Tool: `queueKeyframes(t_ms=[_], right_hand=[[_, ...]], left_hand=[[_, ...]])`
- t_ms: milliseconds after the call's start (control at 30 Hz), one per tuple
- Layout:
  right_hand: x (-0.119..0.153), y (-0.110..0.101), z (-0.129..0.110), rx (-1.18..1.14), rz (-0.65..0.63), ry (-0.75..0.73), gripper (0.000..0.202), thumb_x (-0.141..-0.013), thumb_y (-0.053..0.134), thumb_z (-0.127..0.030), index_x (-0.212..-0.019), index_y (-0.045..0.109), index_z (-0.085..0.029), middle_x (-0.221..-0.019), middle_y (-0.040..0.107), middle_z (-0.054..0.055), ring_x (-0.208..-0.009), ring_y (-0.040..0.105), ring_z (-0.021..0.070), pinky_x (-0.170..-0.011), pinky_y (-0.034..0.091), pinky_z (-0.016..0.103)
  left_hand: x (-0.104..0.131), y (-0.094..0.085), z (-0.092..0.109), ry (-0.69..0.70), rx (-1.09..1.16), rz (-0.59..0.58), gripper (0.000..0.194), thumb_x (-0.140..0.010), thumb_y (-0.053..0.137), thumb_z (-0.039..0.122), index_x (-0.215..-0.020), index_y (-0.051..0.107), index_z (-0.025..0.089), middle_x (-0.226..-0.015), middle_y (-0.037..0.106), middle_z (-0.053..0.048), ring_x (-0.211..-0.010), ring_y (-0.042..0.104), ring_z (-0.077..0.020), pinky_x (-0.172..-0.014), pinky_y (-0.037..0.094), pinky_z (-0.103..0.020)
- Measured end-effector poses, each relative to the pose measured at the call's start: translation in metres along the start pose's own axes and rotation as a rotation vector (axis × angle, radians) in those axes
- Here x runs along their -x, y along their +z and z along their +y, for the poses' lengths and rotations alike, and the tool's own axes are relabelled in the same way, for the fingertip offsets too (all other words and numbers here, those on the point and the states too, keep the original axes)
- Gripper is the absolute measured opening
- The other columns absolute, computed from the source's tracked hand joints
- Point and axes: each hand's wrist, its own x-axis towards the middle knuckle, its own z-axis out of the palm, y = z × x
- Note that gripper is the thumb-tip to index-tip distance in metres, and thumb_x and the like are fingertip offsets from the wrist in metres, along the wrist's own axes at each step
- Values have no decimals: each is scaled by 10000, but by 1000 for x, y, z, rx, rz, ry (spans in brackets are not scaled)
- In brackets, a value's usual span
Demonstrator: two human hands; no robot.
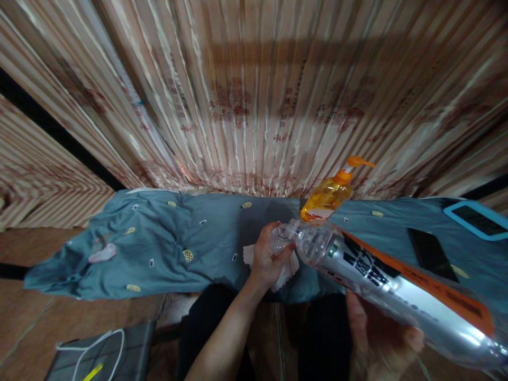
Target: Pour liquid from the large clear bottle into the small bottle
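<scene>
Silver-labelled bottle, tilted in the grasping fingers of the right hand, may spill if its mouth strays from the clear vessel clasped by the left hand.

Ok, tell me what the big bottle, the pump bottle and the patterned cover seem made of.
Big bottle: probably clear, glossy plastic, see-through at the shoulder, with a shiny silver label.
Pump bottle: likely smooth, translucent plastic, though glass is possible; amber shows through its body.
Patterned cover: seemingly soft fabric, fairly matte, since it creases and bunches.
</scene>
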Motion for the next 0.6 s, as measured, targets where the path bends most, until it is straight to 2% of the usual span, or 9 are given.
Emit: queueKeyframes(t_ms=[133, 300, 400, 600], right_hand=[[-1, -3, 3, 8, 22, 9, 849, -432, 756, -604, -1199, 555, -301, -1326, 517, -12, -1193, 490, 262, -772, 547, 354], [-2, -8, 5, 12, -24, -19, 806, -500, 730, -596, -1216, 534, -284, -1313, 532, -5, -1182, 499, 241, -803, 537, 354], [-2, -8, 6, 10, -21, -6, 797, -493, 734, -594, -1202, 544, -281, -1300, 540, -4, -1176, 504, 241, -781, 541, 341], [1, -2, 3, 15, -39, -33, 822, -491, 729, -613, -1221, 523, -294, -1300, 530, 5, -1220, 465, 288, -871, 518, 456]], left_hand=[[0, -1, 1, 20, 2, 4, 415, -741, 677, 274, -1113, 514, 189, -1075, 612, -67, -1023, 578, -222, -945, 451, -390], [0, -3, 5, -7, -13, -6, 406, -741, 677, 274, -1103, 518, 182, -1067, 615, -72, -1025, 578, -230, -947, 448, -400], [0, -2, 4, -2, -1, -7, 404, -744, 672, 270, -1106, 516, 183, -1080, 611, -76, -1030, 578, -229, -948, 447, -402], [0, -2, 3, -13, 4, 8, 417, -726, 691, 266, -1099, 522, 188, -1055, 618, -65, -1026, 583, -231, -949, 450, -403]])
